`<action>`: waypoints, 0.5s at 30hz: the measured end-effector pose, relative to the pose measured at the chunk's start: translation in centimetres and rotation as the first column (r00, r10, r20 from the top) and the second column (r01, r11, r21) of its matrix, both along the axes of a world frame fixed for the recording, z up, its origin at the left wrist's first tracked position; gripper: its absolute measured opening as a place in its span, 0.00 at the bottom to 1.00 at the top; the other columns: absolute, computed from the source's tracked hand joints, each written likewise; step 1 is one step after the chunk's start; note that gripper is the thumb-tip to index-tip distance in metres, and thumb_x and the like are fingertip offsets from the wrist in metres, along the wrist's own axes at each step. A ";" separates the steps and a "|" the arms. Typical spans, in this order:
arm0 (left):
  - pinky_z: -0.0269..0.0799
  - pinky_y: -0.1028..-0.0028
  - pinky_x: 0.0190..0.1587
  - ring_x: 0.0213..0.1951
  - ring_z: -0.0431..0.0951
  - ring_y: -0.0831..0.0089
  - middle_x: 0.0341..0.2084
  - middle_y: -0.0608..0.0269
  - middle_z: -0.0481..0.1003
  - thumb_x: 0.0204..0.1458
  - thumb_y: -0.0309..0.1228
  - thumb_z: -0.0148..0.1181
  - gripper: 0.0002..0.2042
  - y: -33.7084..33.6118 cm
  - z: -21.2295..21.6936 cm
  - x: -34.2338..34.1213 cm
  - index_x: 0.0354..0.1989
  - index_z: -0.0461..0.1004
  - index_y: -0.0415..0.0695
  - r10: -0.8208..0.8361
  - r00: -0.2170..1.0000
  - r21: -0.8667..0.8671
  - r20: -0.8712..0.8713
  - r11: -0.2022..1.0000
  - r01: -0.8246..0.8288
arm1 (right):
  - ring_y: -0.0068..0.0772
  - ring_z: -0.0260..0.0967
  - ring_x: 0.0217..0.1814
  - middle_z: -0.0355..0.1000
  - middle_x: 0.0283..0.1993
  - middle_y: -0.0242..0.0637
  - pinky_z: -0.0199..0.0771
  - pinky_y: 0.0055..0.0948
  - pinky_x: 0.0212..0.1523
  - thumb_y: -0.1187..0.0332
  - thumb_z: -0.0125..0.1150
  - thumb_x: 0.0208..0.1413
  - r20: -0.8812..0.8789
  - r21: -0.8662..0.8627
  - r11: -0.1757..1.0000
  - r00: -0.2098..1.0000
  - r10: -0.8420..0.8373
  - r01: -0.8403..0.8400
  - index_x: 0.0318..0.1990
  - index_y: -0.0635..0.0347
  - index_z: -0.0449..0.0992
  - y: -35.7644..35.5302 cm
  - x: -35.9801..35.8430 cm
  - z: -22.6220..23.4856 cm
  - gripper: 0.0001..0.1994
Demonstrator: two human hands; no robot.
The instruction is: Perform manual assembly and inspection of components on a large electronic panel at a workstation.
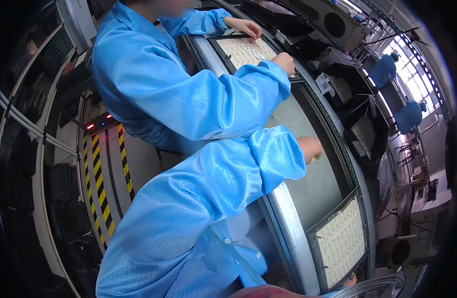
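Observation:
My left hand point(310, 149) is held over the bare grey belt point(308, 191), its fingers curled inward; whether anything is pinched in them is hidden. A dark-framed tray with a cream patterned sheet point(340, 237) lies on the line at the lower right, a short way from that hand. Just a small part of my right hand point(350, 281) shows, at the tray's near edge; its fingers are mostly hidden. Small dark pegs stick up along the tray's left side. Both of my arms are in blue sleeves.
A co-worker in a blue smock point(159, 74) works over another cream-sheeted tray point(238, 53) farther up the line. A metal rail point(288, 218) edges the belt. Black bins point(365, 134) stand along the far side. Yellow-black floor stripes point(102, 198) and racks lie to the left.

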State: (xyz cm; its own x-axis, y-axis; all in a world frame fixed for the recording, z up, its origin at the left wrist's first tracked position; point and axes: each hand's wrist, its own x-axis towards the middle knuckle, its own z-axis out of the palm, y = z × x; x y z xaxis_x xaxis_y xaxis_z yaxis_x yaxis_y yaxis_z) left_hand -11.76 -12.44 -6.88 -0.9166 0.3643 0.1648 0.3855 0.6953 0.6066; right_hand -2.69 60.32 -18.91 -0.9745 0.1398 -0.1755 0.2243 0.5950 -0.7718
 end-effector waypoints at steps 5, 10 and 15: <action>0.68 0.63 0.45 0.43 0.72 0.56 0.37 0.52 0.71 0.42 0.21 0.50 0.12 0.0 0.1 0.3 0.37 0.75 0.41 -0.022 1.000 -0.012 -0.012 1.000 0.022 | 0.29 0.71 0.38 0.73 0.39 0.39 0.72 0.25 0.38 0.80 0.53 0.48 0.008 -0.012 1.000 1.000 -0.021 0.022 0.46 0.66 0.70 -4.2 -0.6 3.5 0.15; 0.68 0.64 0.45 0.42 0.72 0.55 0.36 0.52 0.72 0.41 0.21 0.50 0.12 0.0 0.2 0.9 0.36 0.75 0.40 -0.071 0.995 0.047 -0.074 0.996 0.075 | 0.29 0.71 0.38 0.73 0.39 0.39 0.71 0.25 0.38 0.80 0.53 0.48 0.026 -0.031 0.997 0.997 -0.073 0.074 0.46 0.67 0.70 -8.9 0.8 7.1 0.15; 0.67 0.63 0.46 0.42 0.72 0.55 0.37 0.52 0.72 0.41 0.20 0.49 0.12 0.2 -0.1 1.4 0.36 0.75 0.39 -0.123 0.992 0.025 -0.030 0.992 0.124 | 0.29 0.71 0.38 0.73 0.39 0.39 0.71 0.25 0.39 0.80 0.53 0.48 0.056 -0.074 0.987 0.989 -0.139 0.143 0.46 0.67 0.70 -13.3 2.5 9.1 0.15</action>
State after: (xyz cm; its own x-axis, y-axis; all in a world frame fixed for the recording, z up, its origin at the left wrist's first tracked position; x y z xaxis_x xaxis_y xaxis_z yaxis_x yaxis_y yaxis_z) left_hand -10.40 -12.21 -7.00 -0.8599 0.4694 0.2008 0.4842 0.6254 0.6119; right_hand -0.24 47.04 -9.86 -0.9358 0.2590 -0.2393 0.3412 0.4938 -0.7998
